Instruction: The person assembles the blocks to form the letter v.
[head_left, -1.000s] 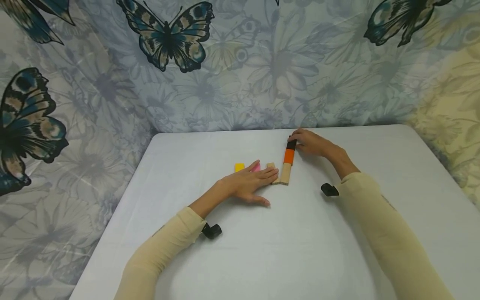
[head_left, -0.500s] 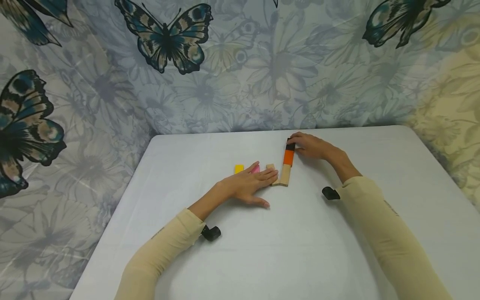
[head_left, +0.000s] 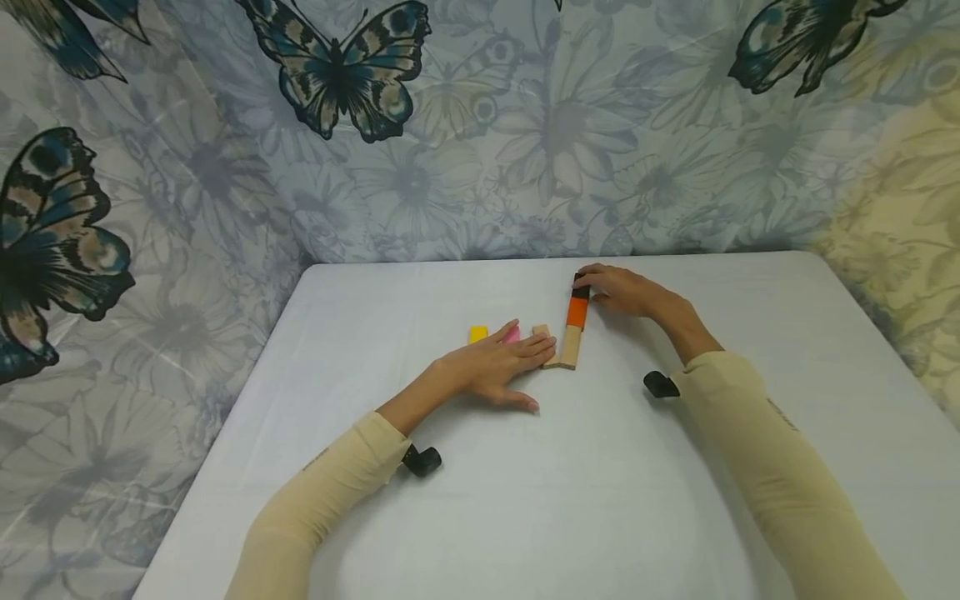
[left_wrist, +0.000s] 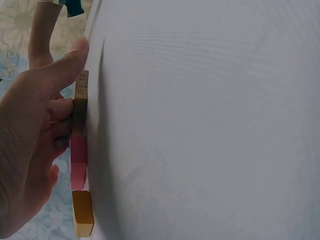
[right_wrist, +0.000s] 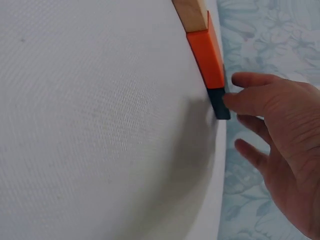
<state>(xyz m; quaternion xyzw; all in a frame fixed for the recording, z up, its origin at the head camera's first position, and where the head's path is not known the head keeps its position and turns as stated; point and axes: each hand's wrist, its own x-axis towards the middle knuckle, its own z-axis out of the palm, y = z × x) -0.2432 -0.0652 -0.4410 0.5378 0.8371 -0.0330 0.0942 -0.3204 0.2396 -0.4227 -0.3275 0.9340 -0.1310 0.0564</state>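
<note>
White tabletop (head_left: 555, 500) is spread broadly in front. The left hand (head_left: 495, 371), fingers extended, is laid across a wooden block (head_left: 541, 331). Beyond, the black block (head_left: 581, 292), abutting an orange block (head_left: 577, 313), is pinched by the right hand (head_left: 622, 290) near the far edge (head_left: 450, 264).
</note>
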